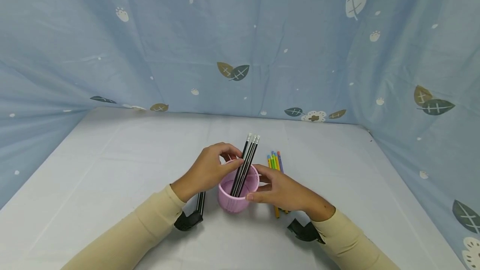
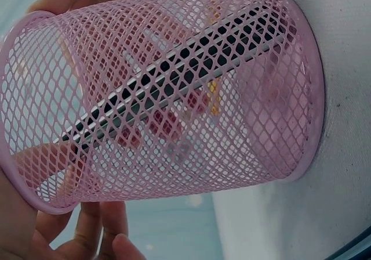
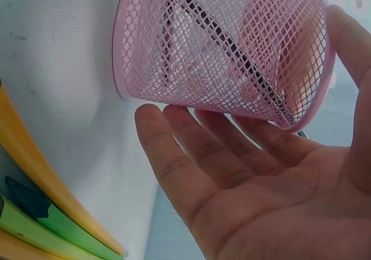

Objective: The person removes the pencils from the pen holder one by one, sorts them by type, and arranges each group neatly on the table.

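Note:
A pink mesh pencil cup [image 1: 233, 204] stands upright on the white table. Black-and-silver striped pencils [image 1: 245, 168] with pale tops lean inside it, upper ends against the rim on the right. My left hand [image 1: 210, 166] is over the cup's left side, its thumb and forefinger pinching the pencils near the rim; the fingertips are partly hidden. From the right, my right hand [image 1: 279, 188] holds the cup, thumb at the near rim and fingers along the mesh. The right wrist view shows those fingers [image 3: 208, 147] against the cup's side.
Several coloured pencils [image 1: 276, 163], yellow, green and purple among them, lie to the cup's right, partly under my right hand. More striped pencils [image 1: 201, 203] lie beneath my left wrist. A blue leaf-patterned curtain [image 1: 240, 45] hangs behind the white table [image 1: 112, 170].

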A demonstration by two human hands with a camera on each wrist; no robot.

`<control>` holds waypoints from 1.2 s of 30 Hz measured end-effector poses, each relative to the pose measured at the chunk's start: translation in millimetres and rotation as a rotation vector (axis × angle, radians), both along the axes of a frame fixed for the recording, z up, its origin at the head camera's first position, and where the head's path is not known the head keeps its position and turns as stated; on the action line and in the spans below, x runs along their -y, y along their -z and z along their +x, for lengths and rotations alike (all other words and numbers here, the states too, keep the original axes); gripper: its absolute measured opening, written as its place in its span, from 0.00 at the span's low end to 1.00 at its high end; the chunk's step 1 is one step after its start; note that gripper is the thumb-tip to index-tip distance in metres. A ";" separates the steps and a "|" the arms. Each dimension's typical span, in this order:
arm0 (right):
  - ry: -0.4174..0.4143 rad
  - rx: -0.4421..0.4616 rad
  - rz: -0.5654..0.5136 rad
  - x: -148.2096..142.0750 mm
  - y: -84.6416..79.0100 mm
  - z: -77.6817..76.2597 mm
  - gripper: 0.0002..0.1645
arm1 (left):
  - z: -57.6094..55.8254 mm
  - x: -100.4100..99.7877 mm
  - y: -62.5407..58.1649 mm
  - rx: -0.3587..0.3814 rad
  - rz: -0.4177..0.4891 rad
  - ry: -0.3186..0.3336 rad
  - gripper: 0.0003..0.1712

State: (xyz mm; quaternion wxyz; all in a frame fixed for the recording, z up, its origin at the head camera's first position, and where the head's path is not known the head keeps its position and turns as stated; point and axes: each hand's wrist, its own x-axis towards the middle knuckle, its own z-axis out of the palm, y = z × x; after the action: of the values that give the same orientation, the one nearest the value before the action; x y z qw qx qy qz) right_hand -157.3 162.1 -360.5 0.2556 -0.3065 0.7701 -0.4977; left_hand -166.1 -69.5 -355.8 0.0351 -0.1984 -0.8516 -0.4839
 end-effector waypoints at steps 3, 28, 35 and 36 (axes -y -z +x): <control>0.002 0.001 0.000 0.6 -0.2 0.3 0.42 | 0.3 0.4 -0.2 -0.007 -0.002 -0.002 0.07; 0.007 0.020 0.012 0.4 -1.8 1.4 0.42 | 4.0 5.6 -16.3 -0.011 0.018 -0.001 0.07; 0.010 0.012 0.020 0.7 -1.2 1.2 0.42 | 5.2 9.1 -21.7 -0.028 0.071 -0.010 0.07; 0.010 0.010 0.020 0.8 -1.2 1.2 0.42 | 5.1 10.0 -22.6 -0.033 0.080 -0.010 0.08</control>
State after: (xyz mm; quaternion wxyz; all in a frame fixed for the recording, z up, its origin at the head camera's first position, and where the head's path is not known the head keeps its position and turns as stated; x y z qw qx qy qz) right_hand -156.2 161.3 -359.3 0.2600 -0.2975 0.7753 -0.4928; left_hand -161.0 -79.5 -333.3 0.0595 -0.2006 -0.8319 -0.5140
